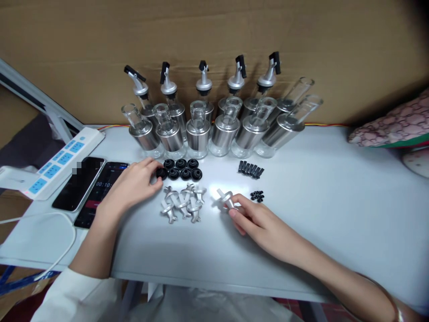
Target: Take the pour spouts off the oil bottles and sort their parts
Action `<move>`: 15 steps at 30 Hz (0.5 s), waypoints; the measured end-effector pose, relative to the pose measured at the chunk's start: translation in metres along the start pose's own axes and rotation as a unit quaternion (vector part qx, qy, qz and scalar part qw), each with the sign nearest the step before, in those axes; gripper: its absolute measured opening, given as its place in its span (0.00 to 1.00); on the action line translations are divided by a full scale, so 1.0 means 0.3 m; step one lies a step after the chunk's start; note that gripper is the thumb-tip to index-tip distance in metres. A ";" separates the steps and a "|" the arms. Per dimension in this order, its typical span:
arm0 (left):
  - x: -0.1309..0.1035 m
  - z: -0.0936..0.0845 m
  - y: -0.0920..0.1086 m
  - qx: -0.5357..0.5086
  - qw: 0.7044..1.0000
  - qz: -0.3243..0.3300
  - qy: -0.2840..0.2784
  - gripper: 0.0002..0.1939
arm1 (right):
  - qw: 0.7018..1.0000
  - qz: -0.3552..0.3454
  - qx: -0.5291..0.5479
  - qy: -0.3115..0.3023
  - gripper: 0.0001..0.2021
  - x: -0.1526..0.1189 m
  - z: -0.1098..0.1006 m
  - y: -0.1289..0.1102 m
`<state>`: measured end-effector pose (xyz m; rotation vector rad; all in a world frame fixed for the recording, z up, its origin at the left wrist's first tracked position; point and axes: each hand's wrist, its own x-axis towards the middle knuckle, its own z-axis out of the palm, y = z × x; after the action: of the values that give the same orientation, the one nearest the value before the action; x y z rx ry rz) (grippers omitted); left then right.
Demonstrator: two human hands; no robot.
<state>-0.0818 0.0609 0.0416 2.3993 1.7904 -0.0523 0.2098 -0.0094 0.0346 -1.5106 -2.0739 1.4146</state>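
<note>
My right hand [256,223] pinches a silver pourer spout [226,197] by its narrow end, just above the table, its pale tube pointing up and left. My left hand [142,181] has thumb and fingertips closed around a black rubber stopper [162,173] at the left end of the stopper group. More ribbed black stoppers [181,164] lie in two rows beside it. A loose pile of silver pourer spouts [182,203] lies between my hands. Black flip caps [250,169] sit in a row beyond my right hand, with tiny black parts [257,196] nearer to it.
Glass bottles with metal sleeves [197,134] stand along the cardboard wall [214,36]; several in the back row carry fitted pourers [204,82]. At the left lie two phones [78,183] and a power strip [63,158] with a white cable [72,228]. A patterned cushion-like thing [389,120] is at right.
</note>
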 end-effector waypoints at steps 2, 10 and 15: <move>-0.001 0.000 -0.001 -0.003 1.000 -0.003 0.001 0.23 | 1.000 0.001 -0.020 -0.005 0.14 0.002 0.001 0.002; 0.001 0.020 -0.022 -0.007 1.000 0.005 0.011 0.22 | 0.999 -0.003 -0.036 -0.033 0.20 -0.001 0.005 0.003; -0.001 0.026 -0.020 -0.011 1.000 0.008 0.019 0.21 | 0.999 -0.026 -0.032 -0.025 0.19 0.001 0.010 0.002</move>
<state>-0.0871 0.0611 0.0335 2.4144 1.7781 0.0161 0.2082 -0.0108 0.0325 -1.4484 -2.1925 1.3942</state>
